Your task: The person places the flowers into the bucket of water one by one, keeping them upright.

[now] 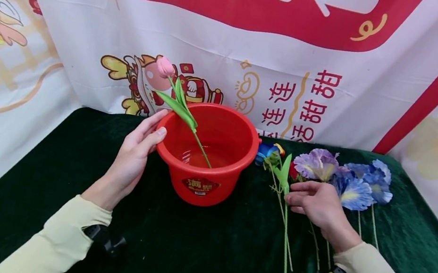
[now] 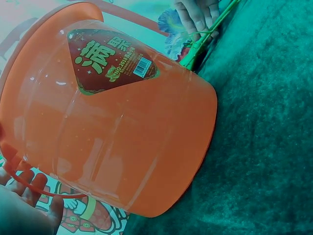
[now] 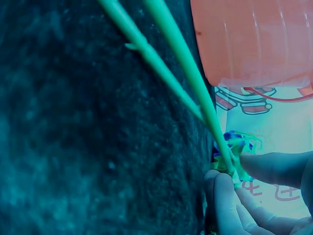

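Note:
A red plastic bucket (image 1: 204, 186) stands upright on the table. One pink tulip (image 1: 165, 67) leans inside it, its head above the left rim. My left hand (image 1: 131, 158) touches the bucket's left side at the rim; in the left wrist view its fingers (image 2: 36, 188) lie by the thin red handle (image 2: 46, 191). To the right of the bucket, my right hand (image 1: 317, 204) pinches the green stem of a leafy flower (image 1: 284, 173). Thumb and fingers meet around stems (image 3: 188, 73) in the right wrist view. That flower's head is not clearly visible.
Beside the bucket lies a blue flower (image 1: 267, 153) with a thin stem. Beyond the right hand are a purple flower (image 1: 318, 164) and blue flowers (image 1: 356, 191), stems toward me. Dark green cloth (image 1: 183, 250) covers the table; a printed white curtain (image 1: 225, 42) hangs behind.

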`<control>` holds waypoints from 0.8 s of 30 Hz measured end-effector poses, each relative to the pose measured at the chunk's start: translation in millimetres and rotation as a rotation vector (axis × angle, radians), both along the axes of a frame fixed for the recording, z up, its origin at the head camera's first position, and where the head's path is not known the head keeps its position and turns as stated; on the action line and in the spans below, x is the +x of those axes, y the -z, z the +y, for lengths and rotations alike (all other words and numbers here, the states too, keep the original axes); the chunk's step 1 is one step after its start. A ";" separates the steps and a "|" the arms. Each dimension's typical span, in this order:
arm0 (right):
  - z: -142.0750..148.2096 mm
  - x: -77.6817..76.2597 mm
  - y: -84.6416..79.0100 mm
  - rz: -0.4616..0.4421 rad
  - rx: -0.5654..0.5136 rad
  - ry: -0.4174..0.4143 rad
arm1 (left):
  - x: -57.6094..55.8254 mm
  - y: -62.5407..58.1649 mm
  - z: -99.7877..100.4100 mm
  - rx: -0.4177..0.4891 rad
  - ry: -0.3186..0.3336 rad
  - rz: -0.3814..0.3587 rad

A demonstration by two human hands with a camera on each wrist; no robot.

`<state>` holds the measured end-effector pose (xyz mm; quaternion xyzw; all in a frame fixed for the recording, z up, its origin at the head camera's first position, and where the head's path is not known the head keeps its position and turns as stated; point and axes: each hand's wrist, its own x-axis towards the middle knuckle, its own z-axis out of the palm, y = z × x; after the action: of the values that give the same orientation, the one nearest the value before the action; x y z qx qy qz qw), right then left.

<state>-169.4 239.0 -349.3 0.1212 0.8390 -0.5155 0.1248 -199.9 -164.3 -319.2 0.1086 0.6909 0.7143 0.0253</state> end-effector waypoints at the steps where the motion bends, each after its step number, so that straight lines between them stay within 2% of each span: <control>1: -0.1 -0.7 0.7 -0.011 -0.010 0.007 | 0.0 0.0 0.1 -0.001 -0.001 -0.001; 10: -0.5 -2.8 2.8 -0.047 -0.096 0.025 | -0.3 -0.4 0.4 -0.002 -0.001 -0.003; 18: 0.3 -0.3 -0.6 -0.022 -0.179 0.045 | -0.5 -0.9 0.9 -0.004 0.001 0.004; 24: 3.2 1.8 -7.0 -0.008 -0.246 0.025 | 0.3 -0.6 0.9 -0.003 -0.003 0.000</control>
<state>-167.6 242.2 -342.2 0.1177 0.7675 -0.6154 0.1356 -199.6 -163.4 -318.6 0.1072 0.6920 0.7134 0.0244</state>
